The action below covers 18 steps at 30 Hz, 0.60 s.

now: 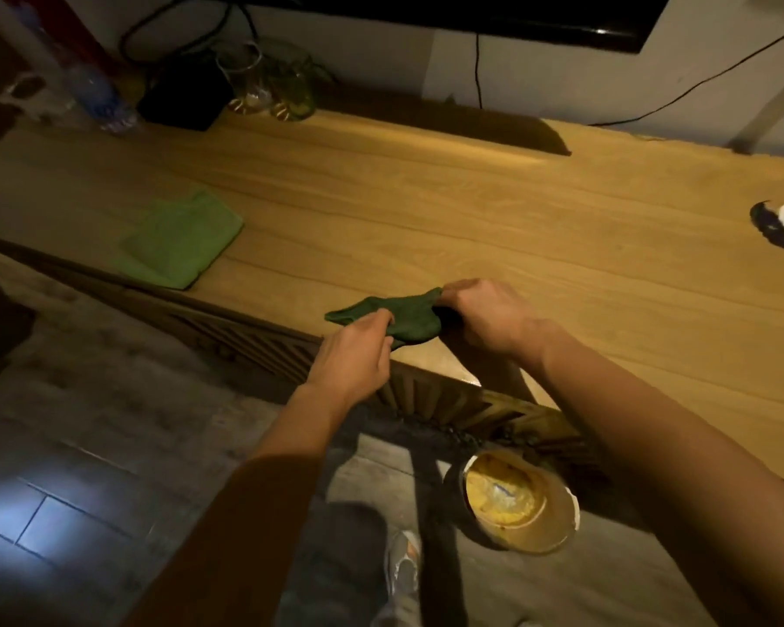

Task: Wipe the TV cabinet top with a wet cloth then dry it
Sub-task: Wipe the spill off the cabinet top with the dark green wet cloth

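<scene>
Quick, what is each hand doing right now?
Left hand: closed on the dark cloth.
Right hand: closed on the same cloth's other end.

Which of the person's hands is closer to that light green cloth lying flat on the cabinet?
The left hand. It grips the dark green cloth on the side toward the light green cloth; the right hand grips the dark cloth's other end, farther away.

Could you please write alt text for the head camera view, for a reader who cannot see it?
Both hands, left hand and right hand, grip a dark green cloth at the front edge of a wooden TV cabinet top. A folded light green cloth lies further left on it, and a bucket stands on the floor below.
</scene>
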{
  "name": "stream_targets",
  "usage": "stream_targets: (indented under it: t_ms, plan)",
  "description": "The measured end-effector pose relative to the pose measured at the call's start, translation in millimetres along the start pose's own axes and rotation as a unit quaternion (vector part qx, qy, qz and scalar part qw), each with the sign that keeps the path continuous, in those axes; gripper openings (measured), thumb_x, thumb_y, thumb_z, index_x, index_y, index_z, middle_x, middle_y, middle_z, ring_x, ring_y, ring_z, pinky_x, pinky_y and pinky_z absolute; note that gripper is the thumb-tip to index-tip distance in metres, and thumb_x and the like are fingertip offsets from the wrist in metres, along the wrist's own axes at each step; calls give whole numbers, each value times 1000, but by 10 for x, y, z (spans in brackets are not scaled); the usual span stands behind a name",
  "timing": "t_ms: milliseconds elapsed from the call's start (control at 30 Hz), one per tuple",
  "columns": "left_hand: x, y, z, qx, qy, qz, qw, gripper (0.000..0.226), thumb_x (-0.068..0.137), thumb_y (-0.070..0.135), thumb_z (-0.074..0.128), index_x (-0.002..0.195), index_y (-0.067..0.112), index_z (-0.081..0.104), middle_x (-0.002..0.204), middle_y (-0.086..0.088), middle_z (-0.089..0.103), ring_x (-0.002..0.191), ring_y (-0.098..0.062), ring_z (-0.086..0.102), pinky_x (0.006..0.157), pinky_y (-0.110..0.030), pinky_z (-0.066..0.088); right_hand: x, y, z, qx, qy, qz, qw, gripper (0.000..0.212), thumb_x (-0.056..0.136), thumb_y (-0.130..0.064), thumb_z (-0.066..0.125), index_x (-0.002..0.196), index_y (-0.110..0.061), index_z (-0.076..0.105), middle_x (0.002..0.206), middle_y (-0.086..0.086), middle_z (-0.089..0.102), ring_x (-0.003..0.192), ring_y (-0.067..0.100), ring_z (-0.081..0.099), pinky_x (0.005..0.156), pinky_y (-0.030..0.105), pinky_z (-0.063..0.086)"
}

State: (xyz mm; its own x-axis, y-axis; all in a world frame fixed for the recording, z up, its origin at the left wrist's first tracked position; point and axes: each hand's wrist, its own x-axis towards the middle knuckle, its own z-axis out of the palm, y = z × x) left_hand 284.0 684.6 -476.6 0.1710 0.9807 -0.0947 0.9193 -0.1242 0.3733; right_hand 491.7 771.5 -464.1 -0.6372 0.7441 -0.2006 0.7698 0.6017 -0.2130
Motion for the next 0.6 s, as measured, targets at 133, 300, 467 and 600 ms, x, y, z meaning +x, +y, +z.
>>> stream_targets:
  t_ms: [133,300,467,600]
  plan:
    - [-137,291,294,-12,39,-21,999,43,93,18,55,136,13,52,122,-10,66,103,-29,65,77,-40,55,-324,155,215,36,63,-10,997,37,84,-14,62,120,-18,61,114,4,65,108,26,58,84,40,52]
    - [-362,898,582,-16,16,-22,1000,50,92,8,52,142,11,48,140,-8,57,133,-19,49,105,-34,42,-1109,348,332,33,62,-2,998,41,85,-15,65,125,-16,58,119,5,62,113,25,54,89,38,50]
    - [-646,1628,916,-35,-41,-3,999,57,90,7,51,145,17,44,146,-2,52,134,-16,48,104,-34,44,-2136,528,404,18,33,33,999,45,89,-10,58,134,-11,52,131,11,56,124,28,47,101,39,44]
    - [-897,2178,1187,-11,-128,-8,992,47,92,17,53,138,27,47,130,1,62,113,-25,62,89,-39,50,-2843,625,497,18,-4,64,998,34,92,-14,56,126,-15,55,128,7,56,121,25,47,100,36,43]
